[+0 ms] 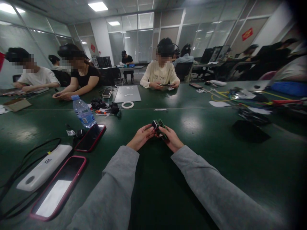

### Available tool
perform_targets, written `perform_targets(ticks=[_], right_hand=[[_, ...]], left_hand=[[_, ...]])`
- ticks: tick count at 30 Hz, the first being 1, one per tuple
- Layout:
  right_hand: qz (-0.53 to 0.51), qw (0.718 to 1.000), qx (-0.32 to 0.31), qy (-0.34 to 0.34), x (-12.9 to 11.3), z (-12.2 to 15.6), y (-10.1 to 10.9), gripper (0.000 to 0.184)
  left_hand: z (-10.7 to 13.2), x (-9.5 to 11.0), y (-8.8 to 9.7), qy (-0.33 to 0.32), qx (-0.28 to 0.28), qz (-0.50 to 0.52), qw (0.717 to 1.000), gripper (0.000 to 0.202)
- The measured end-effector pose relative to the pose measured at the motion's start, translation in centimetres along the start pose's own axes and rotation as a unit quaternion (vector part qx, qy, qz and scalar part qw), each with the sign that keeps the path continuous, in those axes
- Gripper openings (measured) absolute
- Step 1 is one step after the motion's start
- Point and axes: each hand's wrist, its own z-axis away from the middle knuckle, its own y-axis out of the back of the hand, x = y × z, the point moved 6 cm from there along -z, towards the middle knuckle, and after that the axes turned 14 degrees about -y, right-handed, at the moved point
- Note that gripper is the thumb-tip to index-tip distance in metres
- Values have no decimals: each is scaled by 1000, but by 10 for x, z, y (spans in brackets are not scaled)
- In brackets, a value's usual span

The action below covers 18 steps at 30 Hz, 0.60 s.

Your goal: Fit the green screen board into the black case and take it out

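Both hands meet over the dark green table at the middle of the view. My left hand (pixel 142 136) pinches a small black block-shaped component (pixel 155 125) between thumb and fingers. From the other side, my right hand (pixel 173 138) grips a small green circuit board (pixel 160 122), its thumb on the near face. Block and board touch or lie very close together; whether they are joined I cannot tell. The fingers cover part of both pieces, and fine detail is too small to make out.
To the left are a water bottle (pixel 83 111), a dark phone (pixel 90 138), a white device (pixel 45 167) with a black cable, and a pink-cased phone (pixel 59 188). A white ring (pixel 127 104) lies ahead. Cables and parts (pixel 242 94) spread at right. Several people sit around.
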Motion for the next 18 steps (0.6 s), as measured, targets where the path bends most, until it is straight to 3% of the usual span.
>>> perform_targets(ticks=[6, 18], right_hand=[[150, 985, 51, 74, 3, 1, -2, 60], [192, 977, 19, 94, 4, 4, -9, 59]], left_hand=[[-1, -3, 2, -4, -12, -42, 999, 31], [1, 2, 3, -6, -11, -46, 999, 35]])
